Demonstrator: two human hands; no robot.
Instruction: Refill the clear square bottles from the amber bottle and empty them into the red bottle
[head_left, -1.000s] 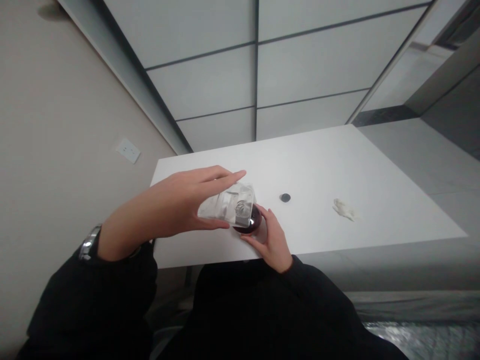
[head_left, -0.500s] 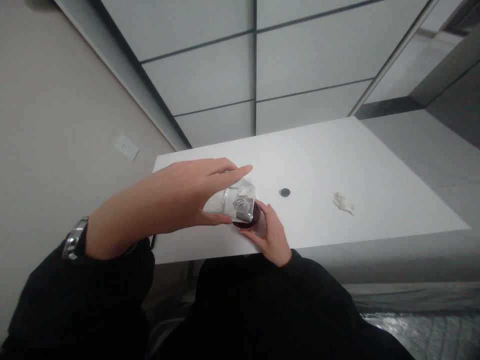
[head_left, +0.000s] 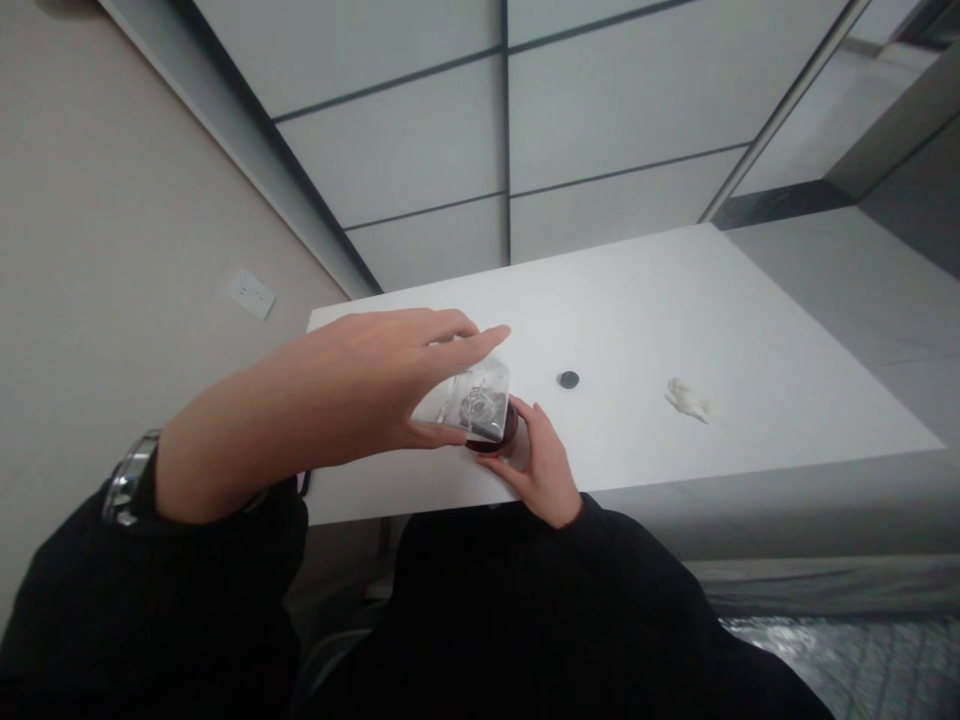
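Note:
My left hand [head_left: 397, 370] is closed around a clear, squarish container [head_left: 480, 395], with its thumb below and its fingers above. The container is tilted, and ring-like marks show at the end facing me; it looks like a bottle, but my hand hides much of it. Just beneath sits a dark reddish round vessel [head_left: 512, 428], with the clear container overlapping its top. My right hand [head_left: 546, 465] grips that vessel from the right, near the front edge of the white table [head_left: 637, 300]. Whether the two containers touch I cannot tell.
A small dark disc [head_left: 568, 380], like a cap, lies on the table right of the containers. Farther right is a crumpled white tissue [head_left: 686, 400]. A wall with a socket [head_left: 251, 294] borders the left, and panelled doors [head_left: 427, 170] stand behind.
The view has shifted slightly. Both hands keep their hold, and the clear container stays tilted over the reddish vessel with hardly any movement.

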